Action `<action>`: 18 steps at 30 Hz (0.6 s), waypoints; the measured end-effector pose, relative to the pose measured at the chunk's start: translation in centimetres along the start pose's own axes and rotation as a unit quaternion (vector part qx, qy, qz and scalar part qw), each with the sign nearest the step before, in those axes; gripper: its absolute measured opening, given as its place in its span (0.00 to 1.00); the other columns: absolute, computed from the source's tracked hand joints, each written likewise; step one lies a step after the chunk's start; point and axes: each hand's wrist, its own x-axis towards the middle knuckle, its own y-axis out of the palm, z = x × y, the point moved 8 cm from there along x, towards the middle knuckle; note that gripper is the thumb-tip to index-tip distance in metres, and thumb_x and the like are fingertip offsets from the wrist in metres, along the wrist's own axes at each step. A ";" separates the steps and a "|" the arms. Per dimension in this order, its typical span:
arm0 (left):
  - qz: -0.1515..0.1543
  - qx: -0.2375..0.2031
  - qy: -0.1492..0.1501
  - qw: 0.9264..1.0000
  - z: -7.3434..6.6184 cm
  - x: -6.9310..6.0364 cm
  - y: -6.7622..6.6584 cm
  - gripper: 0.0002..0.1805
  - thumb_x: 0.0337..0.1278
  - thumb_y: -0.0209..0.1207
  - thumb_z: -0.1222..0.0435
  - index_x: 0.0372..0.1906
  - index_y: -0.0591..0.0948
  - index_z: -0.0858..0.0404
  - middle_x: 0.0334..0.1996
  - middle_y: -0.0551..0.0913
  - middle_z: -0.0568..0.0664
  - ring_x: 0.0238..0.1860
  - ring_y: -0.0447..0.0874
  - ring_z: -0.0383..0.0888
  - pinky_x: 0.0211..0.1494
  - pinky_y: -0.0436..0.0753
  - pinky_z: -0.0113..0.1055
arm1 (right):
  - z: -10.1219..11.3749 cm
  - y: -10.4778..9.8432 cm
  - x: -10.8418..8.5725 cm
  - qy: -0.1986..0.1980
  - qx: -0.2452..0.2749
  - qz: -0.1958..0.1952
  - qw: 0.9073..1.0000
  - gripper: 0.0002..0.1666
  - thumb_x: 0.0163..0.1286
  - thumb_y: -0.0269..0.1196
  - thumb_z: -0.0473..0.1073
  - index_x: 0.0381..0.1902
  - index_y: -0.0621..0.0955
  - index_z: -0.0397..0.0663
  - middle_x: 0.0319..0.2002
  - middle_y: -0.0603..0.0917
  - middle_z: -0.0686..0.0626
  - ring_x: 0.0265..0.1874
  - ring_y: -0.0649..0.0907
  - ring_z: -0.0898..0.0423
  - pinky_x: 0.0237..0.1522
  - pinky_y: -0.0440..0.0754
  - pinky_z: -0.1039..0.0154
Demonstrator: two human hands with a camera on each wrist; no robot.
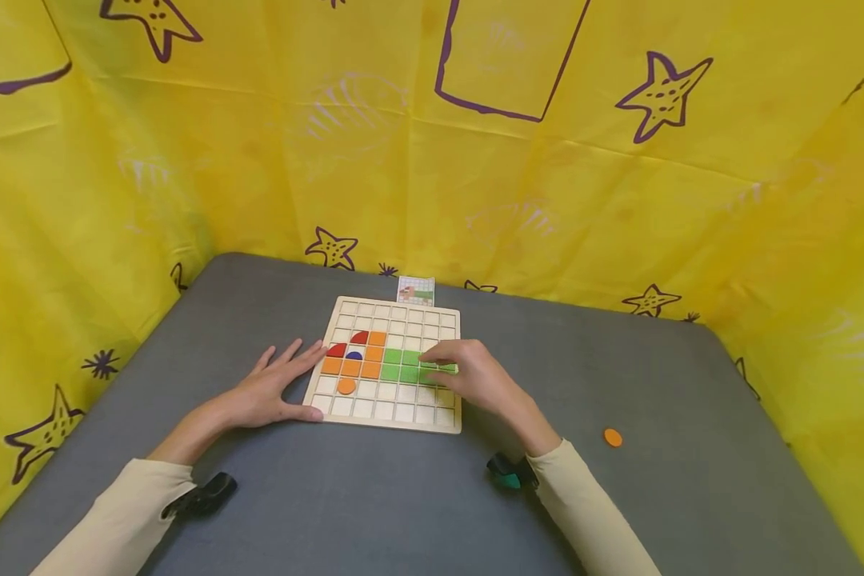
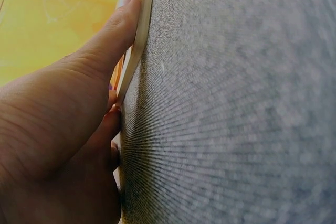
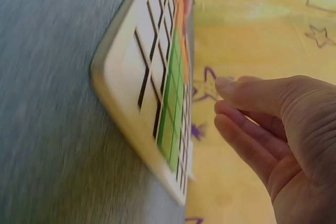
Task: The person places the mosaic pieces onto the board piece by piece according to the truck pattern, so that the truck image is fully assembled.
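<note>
A light wooden grid board (image 1: 389, 425) lies on the table. Green square tiles (image 1: 392, 373) fill cells on its right half. To their left sit orange square tiles (image 1: 370, 370), red quarter-round pieces (image 1: 337, 350), a blue half-round piece (image 1: 354, 355) and an orange disc (image 1: 346, 386). My left hand (image 1: 262, 394) rests at the board's left edge, fingers spread, with thumb and fingertips touching the frame. Above the green tiles hovers my right hand (image 1: 478, 374), fingers loosely bent. In the right wrist view its thumb and fingers (image 3: 247, 95) are apart, with no piece visible between them.
Behind the board lies a small card (image 1: 416, 290) with a printed coloured pattern. Another orange disc (image 1: 613, 438) is on the grey table (image 1: 691, 496) to the right. A yellow cloth (image 1: 259, 160) with drawn stars hangs around the table's back and sides.
</note>
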 end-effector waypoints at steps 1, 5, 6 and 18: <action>0.000 0.001 -0.001 1.000 0.1 0.0 0.0 0.60 0.43 0.69 0.38 0.78 0.54 0.61 0.77 0.50 0.58 0.76 0.35 0.66 0.71 0.30 0.65 | -0.3 -0.3 -0.2 0.005 0.001 -0.005 1.000 0.15 0.60 0.70 0.31 0.46 0.86 0.37 0.44 0.88 0.44 0.42 0.87 0.49 0.48 0.83 0.60; 0.001 0.004 -0.002 1.000 0.2 0.0 0.0 0.60 0.44 0.68 0.38 0.78 0.54 0.60 0.77 0.50 0.58 0.76 0.35 0.66 0.71 0.29 0.65 | -1.6 -1.2 -1.3 0.022 0.004 -0.022 1.000 0.15 0.59 0.71 0.32 0.45 0.87 0.37 0.43 0.88 0.44 0.41 0.87 0.49 0.47 0.84 0.59; 0.002 0.003 -0.002 1.000 0.2 0.0 0.1 0.60 0.44 0.68 0.38 0.78 0.54 0.60 0.77 0.50 0.58 0.76 0.35 0.65 0.71 0.30 0.65 | -1.9 -1.4 -1.6 0.026 0.005 -0.024 0.999 0.15 0.59 0.71 0.32 0.45 0.87 0.37 0.43 0.88 0.44 0.41 0.87 0.49 0.47 0.84 0.59; 0.000 0.001 0.001 1.000 0.2 0.0 0.0 0.60 0.44 0.68 0.37 0.78 0.54 0.59 0.77 0.51 0.58 0.76 0.36 0.65 0.71 0.30 0.64 | -5.0 -4.1 -5.7 0.060 -0.009 -0.043 0.997 0.18 0.58 0.71 0.30 0.47 0.86 0.40 0.44 0.88 0.47 0.44 0.87 0.52 0.47 0.84 0.58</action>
